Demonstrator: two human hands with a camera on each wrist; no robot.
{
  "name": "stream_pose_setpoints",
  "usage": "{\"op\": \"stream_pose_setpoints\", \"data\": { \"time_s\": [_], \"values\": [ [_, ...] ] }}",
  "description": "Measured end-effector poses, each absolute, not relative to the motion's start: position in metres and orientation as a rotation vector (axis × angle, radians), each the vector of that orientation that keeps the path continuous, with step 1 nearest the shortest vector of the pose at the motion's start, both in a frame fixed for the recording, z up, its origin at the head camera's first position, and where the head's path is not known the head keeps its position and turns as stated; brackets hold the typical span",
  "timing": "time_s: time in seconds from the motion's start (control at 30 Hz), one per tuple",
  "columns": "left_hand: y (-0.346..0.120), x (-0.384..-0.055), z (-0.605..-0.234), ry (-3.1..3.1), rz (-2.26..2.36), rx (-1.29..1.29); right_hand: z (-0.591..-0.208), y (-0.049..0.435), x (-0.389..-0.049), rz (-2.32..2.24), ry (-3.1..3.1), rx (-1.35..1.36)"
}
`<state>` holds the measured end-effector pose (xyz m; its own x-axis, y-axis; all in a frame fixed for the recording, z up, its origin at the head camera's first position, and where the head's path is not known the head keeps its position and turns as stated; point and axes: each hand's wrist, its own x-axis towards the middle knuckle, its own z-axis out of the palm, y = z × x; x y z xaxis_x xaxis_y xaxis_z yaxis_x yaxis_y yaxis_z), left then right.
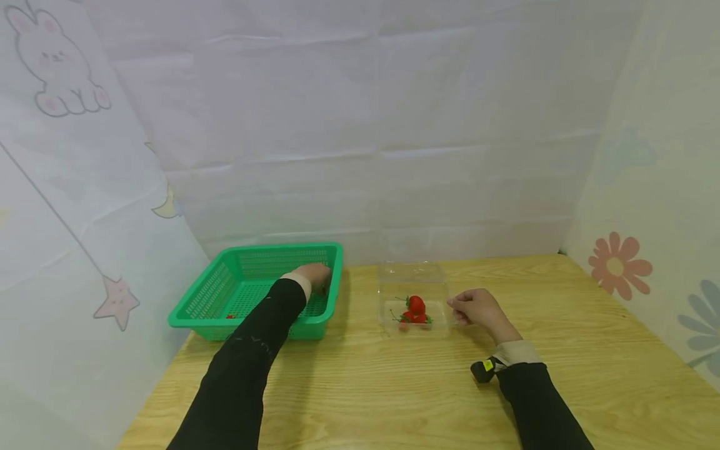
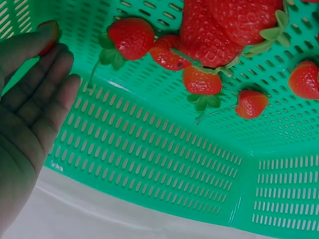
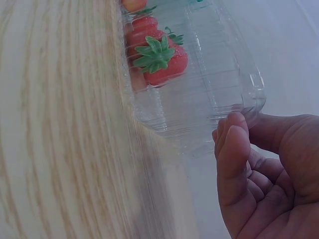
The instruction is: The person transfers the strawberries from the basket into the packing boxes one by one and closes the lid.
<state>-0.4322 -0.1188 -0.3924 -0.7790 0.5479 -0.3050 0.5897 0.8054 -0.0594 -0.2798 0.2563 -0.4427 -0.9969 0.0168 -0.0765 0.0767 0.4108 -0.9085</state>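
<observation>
Picking from the slotted green basket (image 1: 194, 323) appeared the step in hand: inside it, the left hand (image 2: 35, 109) pinched a red strawberry (image 2: 51, 39), partly hidden. The right hand (image 3: 269, 169) pinched the edge of the clear plastic box (image 3: 214, 84), which held green-capped strawberries (image 1: 416, 305). A lift clear of the basket's rim seemed called for.
</observation>
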Motion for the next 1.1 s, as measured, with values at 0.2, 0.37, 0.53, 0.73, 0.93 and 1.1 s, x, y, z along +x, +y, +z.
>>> {"op": "stream_pose_setpoints", "data": {
  "time_s": [0.2,0.37,0.53,0.73,0.93,1.1],
  "values": [
    [-0.123,-0.432,-0.375,2.73,-0.15,0.873,-0.444,0.254,-0.283,-1.683,2.584,0.079],
    [-0.126,-0.428,-0.35,2.778,-0.088,0.922,-0.445,0.253,-0.286,-1.675,2.585,0.091],
    [-0.121,-0.419,-0.319,2.817,0.025,0.988,-0.446,0.256,-0.288,-1.658,2.604,0.081],
    [-0.102,-0.404,-0.289,2.834,0.17,1.052,-0.446,0.261,-0.289,-1.654,2.609,0.07],
    [-0.069,-0.384,-0.279,2.822,0.151,1.115,-0.444,0.263,-0.29,-1.63,2.615,0.079],
    [-0.038,-0.372,-0.284,2.777,0.167,1.228,-0.444,0.263,-0.29,-1.624,2.613,0.081]
  ]
}}
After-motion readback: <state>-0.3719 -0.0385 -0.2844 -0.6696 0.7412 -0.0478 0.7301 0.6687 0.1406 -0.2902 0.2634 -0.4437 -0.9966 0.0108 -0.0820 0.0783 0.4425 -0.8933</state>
